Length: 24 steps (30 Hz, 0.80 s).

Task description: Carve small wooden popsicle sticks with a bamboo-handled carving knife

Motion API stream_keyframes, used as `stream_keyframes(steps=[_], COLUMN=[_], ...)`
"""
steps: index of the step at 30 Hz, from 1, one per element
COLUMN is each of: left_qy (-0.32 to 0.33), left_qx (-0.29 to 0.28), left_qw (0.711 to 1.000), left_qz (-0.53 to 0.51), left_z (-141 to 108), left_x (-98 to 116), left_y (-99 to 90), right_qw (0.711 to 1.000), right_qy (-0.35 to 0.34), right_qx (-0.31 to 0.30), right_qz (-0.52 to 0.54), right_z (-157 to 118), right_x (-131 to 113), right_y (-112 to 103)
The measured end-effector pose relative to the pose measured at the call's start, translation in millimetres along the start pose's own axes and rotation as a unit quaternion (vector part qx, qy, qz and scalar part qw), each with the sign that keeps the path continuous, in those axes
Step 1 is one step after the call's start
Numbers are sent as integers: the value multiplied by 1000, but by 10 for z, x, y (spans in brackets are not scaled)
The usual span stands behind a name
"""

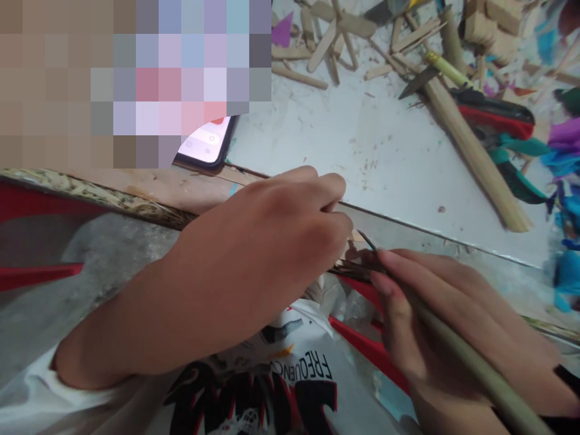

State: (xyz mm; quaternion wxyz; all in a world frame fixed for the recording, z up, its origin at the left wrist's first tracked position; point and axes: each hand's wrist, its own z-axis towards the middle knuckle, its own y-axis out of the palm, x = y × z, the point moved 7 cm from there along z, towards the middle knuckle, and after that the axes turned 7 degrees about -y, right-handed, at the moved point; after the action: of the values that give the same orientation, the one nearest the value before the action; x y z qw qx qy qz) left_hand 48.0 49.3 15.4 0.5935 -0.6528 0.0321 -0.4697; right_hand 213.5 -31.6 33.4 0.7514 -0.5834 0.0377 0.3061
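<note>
My left hand (290, 223) lies across the near edge of the table, with its fingers curled closed. Whatever those fingers grip is hidden beneath them, though a small pale patch shows just beside the knuckles. In my right hand (435, 314) is a thin-bladed carving tool (457, 347) with a long, round, grey-green handle. Thumb and fingers pinch it close to the blade. Its narrow dark tip points up and left, a short gap from my left hand.
A hammer (475, 145) with a wooden handle lies at the right, beside green-handled pliers (516, 175). Wooden sticks (324, 45) are scattered at the back. A phone (208, 145) is at the left, partly covered by a blurred area. Wood blocks (493, 21) sit back right.
</note>
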Motion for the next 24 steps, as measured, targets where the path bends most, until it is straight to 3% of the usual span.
stream_keyframes(steps=[1, 3, 7, 20, 24], left_qy=[2, 7, 5, 27, 36], left_qx=[2, 7, 12, 18, 22], left_qw=[1000, 1000, 1000, 999, 999], left_qz=[1, 6, 14, 20, 11], left_z=[4, 9, 5, 4, -3], left_x=[6, 20, 32, 21, 23], left_y=[-3, -9, -7, -14, -11], right_qw=[1000, 993, 996, 997, 996], right_qy=[-3, -98, -89, 4, -2], right_qx=[-16, -54, -19, -73, -84], right_qz=[-26, -21, -1, 10, 26], right_z=[36, 122, 253, 374, 391], right_x=[23, -62, -71, -45, -46], right_y=[-11, -2, -63, -49, -65])
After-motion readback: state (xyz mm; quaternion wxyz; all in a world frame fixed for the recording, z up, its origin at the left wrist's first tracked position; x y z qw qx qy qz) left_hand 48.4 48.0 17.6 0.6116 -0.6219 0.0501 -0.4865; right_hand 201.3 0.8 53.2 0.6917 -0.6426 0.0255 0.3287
